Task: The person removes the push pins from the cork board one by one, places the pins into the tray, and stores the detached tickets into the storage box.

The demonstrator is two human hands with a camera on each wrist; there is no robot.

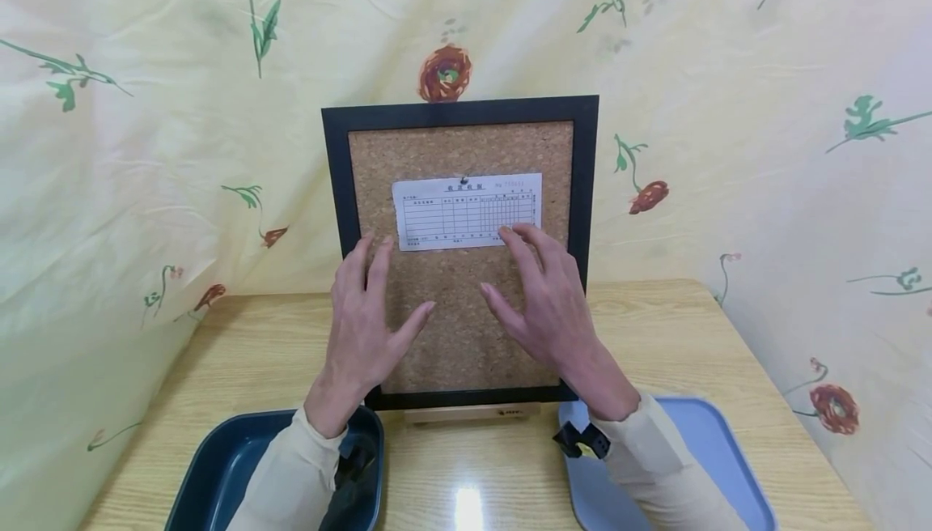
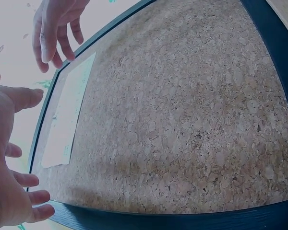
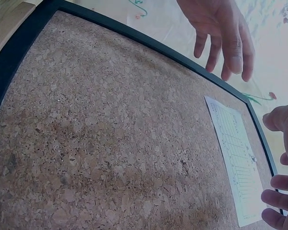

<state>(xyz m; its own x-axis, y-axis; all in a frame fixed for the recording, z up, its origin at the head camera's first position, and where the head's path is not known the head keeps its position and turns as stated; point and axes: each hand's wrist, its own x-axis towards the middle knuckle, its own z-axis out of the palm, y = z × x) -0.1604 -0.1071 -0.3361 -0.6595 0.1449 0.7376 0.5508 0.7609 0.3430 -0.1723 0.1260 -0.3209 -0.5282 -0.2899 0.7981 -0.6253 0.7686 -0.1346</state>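
Note:
A cork board (image 1: pixel 455 337) in a black frame (image 1: pixel 333 191) stands upright on a small wooden stand (image 1: pixel 472 413) on the table. A white printed form (image 1: pixel 466 211) is fixed to the upper cork by one pin (image 1: pixel 462 180). My left hand (image 1: pixel 367 312) is raised before the board's lower left with its fingers spread, holding nothing. My right hand (image 1: pixel 546 296) is spread before the lower right, its fingertips by the form's lower right corner. The wrist views show the cork (image 2: pixel 182 120) (image 3: pixel 110 134), the form (image 2: pixel 67 115) (image 3: pixel 235 163) and both hands (image 2: pixel 9 182) (image 3: pixel 283 191) a little off the surface.
A dark blue tray (image 1: pixel 218 466) lies at the near left of the wooden table (image 1: pixel 655 329) and a light blue tray (image 1: pixel 728 450) at the near right. A pale floral cloth (image 1: pixel 728 150) hangs close behind and beside the table.

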